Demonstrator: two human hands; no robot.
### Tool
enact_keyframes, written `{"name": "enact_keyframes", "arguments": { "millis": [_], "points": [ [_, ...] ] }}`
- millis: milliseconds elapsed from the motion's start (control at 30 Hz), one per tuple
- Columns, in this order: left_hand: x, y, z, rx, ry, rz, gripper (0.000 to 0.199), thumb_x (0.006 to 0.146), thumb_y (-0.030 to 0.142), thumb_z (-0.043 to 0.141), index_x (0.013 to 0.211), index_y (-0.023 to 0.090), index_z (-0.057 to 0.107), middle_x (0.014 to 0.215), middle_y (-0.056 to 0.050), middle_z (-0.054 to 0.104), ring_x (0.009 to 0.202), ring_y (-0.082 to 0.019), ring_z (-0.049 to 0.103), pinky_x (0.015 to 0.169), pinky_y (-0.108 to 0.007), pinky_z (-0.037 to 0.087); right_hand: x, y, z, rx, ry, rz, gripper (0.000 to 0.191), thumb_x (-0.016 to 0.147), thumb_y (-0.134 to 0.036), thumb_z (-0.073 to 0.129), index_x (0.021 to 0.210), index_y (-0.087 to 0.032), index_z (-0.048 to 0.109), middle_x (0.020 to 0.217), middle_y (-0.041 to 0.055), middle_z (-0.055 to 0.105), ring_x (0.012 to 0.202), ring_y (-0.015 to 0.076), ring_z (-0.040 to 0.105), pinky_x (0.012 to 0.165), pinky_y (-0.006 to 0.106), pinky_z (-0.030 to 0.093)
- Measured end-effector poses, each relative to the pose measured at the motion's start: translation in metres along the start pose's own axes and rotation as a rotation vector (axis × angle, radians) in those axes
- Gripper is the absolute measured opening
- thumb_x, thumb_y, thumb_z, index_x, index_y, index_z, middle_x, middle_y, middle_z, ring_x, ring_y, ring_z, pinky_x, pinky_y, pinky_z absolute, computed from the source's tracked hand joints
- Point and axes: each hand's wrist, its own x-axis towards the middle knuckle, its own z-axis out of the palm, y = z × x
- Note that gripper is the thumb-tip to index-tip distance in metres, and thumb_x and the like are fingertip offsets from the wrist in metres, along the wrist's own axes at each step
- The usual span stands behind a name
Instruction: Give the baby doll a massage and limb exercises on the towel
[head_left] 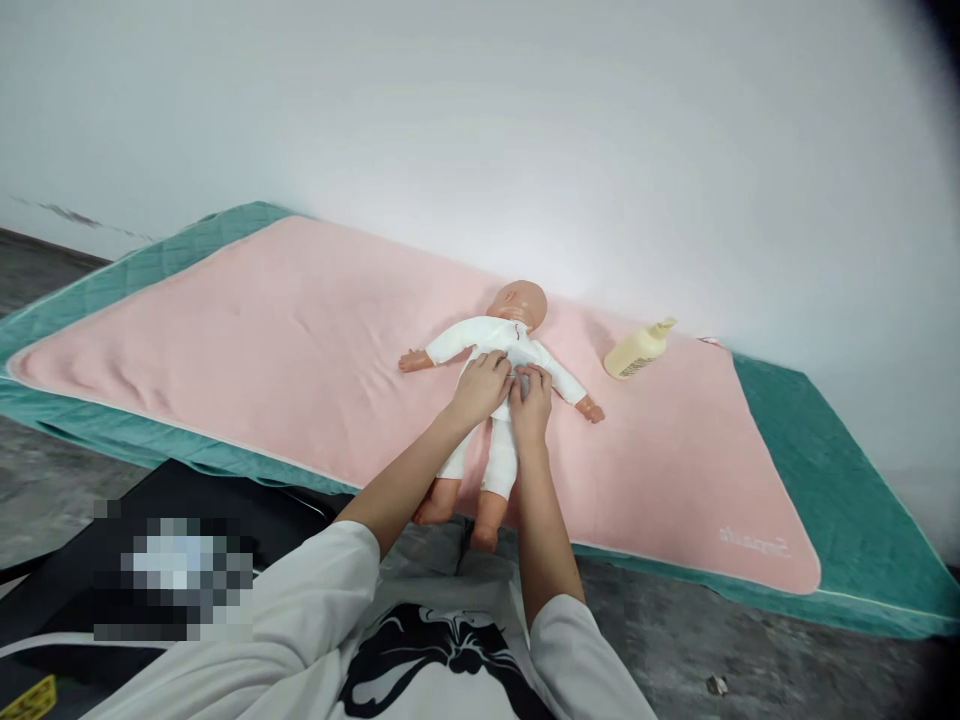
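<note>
A baby doll (523,303) lies on its back with arms spread, its head towards the wall and its feet at the near edge. It wears a white long-sleeved top (459,338) and white trousers (501,465). My left hand (481,386) is over the middle of the chest, fingers bent and closed on the front of the top. Close beside it, my right hand (532,402) has its fingers curled onto the same cloth. A greyish patch shows between the fingertips; the exact spot they pinch is partly hidden.
Under the doll is a pink blanket (285,330) over a green mattress (832,470) against a white wall (480,130). To the doll's right lies a cream pump bottle (636,352), tilted over. Something black (225,500) stands at the lower left.
</note>
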Motion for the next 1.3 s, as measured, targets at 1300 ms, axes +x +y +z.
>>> {"name": "enact_keyframes", "arguments": {
  "millis": [1300],
  "points": [
    [0.015, -0.003, 0.004, 0.012, -0.040, 0.041, 0.041, 0.090, 0.017, 0.045, 0.130, 0.011, 0.050, 0.136, -0.016, 0.054, 0.119, -0.028, 0.051, 0.102, -0.043, 0.039, 0.019, 0.015, 0.007, 0.009, -0.103, -0.071, 0.045, 0.080, -0.014, 0.037, 0.122, -0.016, 0.055, 0.127, 0.0146, 0.057, 0.122, 0.0242, 0.050, 0.109, 0.048, 0.038]
  ]
}}
